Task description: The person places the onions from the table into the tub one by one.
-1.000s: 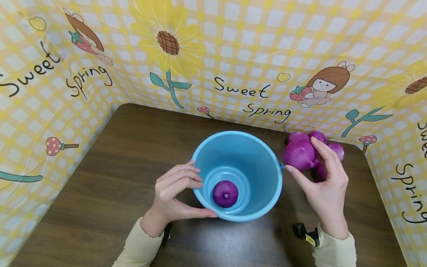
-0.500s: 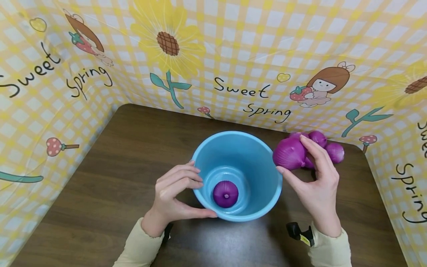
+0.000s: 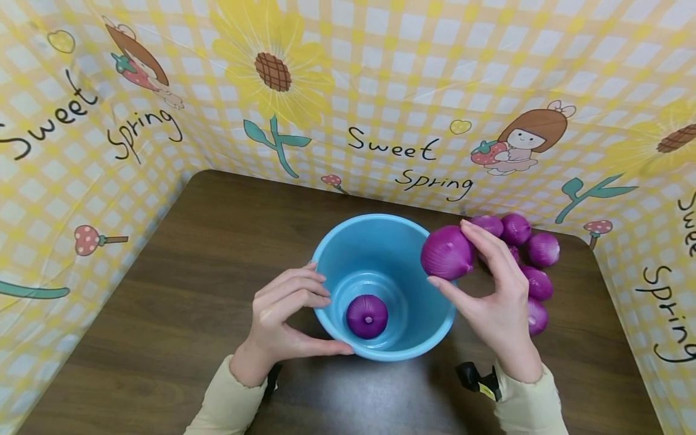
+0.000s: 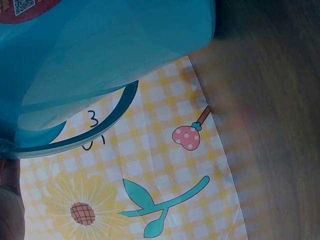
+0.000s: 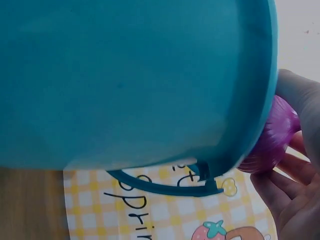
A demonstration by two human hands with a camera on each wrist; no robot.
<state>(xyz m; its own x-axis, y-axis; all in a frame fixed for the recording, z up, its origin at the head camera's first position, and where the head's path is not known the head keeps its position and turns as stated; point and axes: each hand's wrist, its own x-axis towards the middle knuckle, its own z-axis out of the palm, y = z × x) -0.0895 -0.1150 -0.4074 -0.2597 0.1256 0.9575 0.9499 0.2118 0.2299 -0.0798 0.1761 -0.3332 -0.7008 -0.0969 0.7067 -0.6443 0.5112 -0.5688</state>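
A blue plastic bucket [image 3: 418, 326] stands on the table with one purple onion [image 3: 367, 316] at its bottom. My left hand [image 3: 288, 317] grips the near left rim, thumb in front and fingers over the edge. Between thumb and fingers, my right hand [image 3: 497, 296] holds another purple onion [image 3: 447, 252] above the bucket's right rim. In the right wrist view this held onion [image 5: 272, 137] shows partly behind the rim, with the fingers curved round it. The left wrist view shows the bucket's outer wall [image 4: 125, 45] and its handle [image 4: 112, 117].
Several more purple onions [image 3: 542, 249] lie in a group at the table's back right, partly behind my right hand. The dark wooden table [image 3: 179, 290] is bordered at the back and sides by a yellow checked cloth [image 3: 380, 72] with printed flowers.
My right hand has carried its onion leftward from the group to over the bucket's right rim, uncovering more of the onions behind. The left hand and bucket have stayed put.
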